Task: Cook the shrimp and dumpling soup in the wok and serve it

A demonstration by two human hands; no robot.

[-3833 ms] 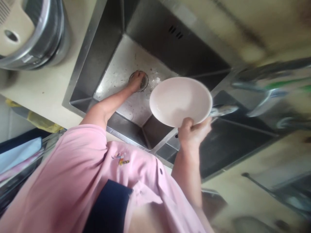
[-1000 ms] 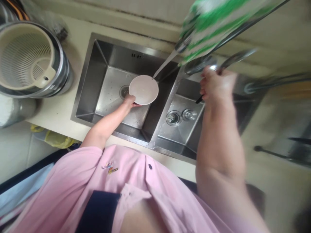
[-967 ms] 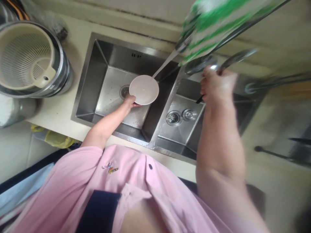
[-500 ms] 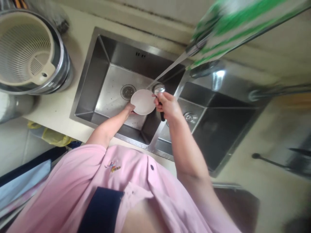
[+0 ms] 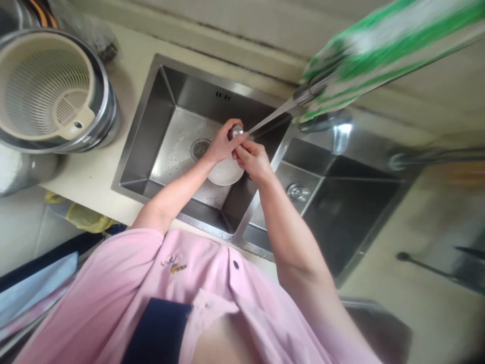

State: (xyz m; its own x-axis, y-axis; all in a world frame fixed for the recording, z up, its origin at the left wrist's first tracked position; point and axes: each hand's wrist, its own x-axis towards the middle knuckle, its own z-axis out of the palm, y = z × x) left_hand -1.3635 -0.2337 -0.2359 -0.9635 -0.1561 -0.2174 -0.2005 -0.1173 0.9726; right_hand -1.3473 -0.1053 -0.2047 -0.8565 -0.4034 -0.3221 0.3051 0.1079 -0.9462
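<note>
- pink shirt (image 5: 151,283), soft cloth, nearest the cam.
- right hand (image 5: 253,159): closed round a dark-handled metal utensil; half a sec ago beside the dish, now over it.
- left hand (image 5: 222,145): was under the dish rim, now off it, fingers curled on the utensil's round shiny head (image 5: 235,132).
- white dish (image 5: 226,172): round, smooth, glazed; sits low in the left basin, looks set down.
- sink (image 5: 151,126): brushed steel, twin basins, in the bench.
- tap stream (image 5: 271,117) hits the utensil head.
- ribbed cream colander (image 5: 45,93), far left.

A cream colander (image 5: 45,93) sits in a steel pot (image 5: 104,119) on the table (image 5: 94,174) left of the sink, a green-striped cloth (image 5: 379,45) hanging above.
</note>
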